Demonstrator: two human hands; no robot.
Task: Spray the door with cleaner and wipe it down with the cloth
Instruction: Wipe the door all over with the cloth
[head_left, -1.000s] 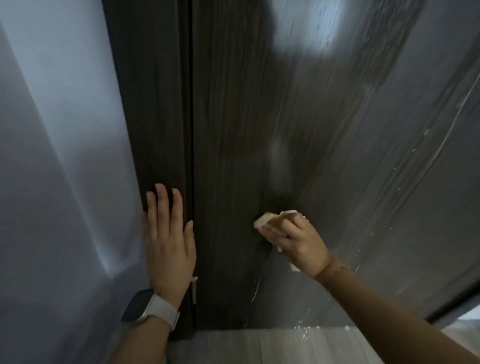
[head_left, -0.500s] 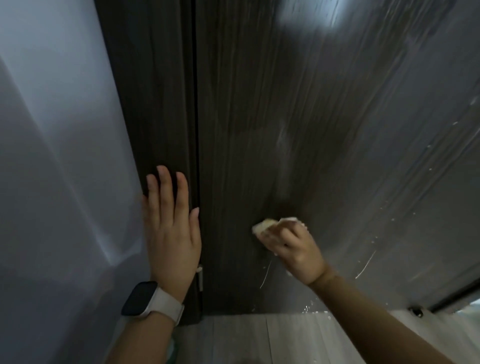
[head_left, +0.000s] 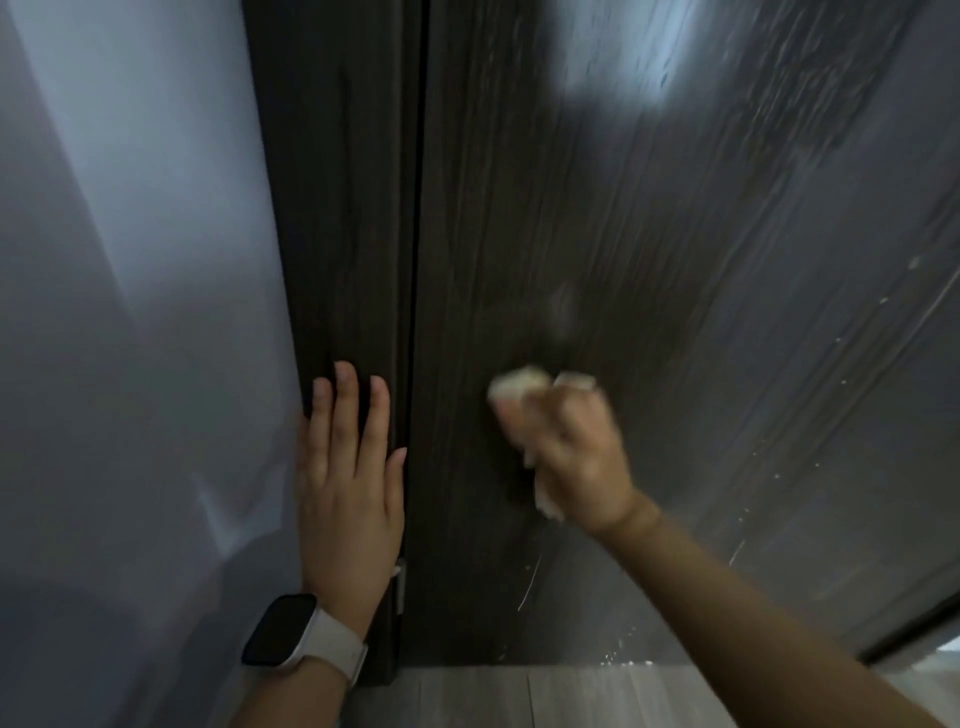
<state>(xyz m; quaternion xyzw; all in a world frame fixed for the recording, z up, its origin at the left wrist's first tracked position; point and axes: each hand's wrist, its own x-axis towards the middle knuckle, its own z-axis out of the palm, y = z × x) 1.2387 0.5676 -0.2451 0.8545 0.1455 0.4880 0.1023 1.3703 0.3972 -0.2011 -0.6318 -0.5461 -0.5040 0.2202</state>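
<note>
Dark wood-grain door (head_left: 597, 234), filling the middle and right of the head view, long axis vertical, grain running floor to top. Sheen and pale streaks across the right part; white flecks and thin runs of cleaner low on the right, toward the bottom edge. To the left, the door frame (head_left: 332, 208), separated from the door by a narrow dark gap. Beyond that, a pale wall (head_left: 130, 312). At the foot, a strip of grey plank floor (head_left: 519, 696), with a few white specks just under the door.

Right hand (head_left: 571, 457) curled round a pale cloth (head_left: 519, 387), pressed against the lower door, motion-blurred; cloth showing above the knuckles and again below the heel of the hand. Unwiped streaks lying up and to the right of the grip, so probably the next strokes up or rightward along the grain. Right hand the nearer one to that wet area.

Left hand (head_left: 348, 478) flat on the frame, fingers straight and pointing up, holding nothing, apparently bracing. Smartwatch (head_left: 291, 634) on that wrist, screen dark. Small metal fitting (head_left: 399, 587) in the gap beside the left wrist, likely a hinge.

No spray bottle in view. No brand, label or legible writing anywhere.
</note>
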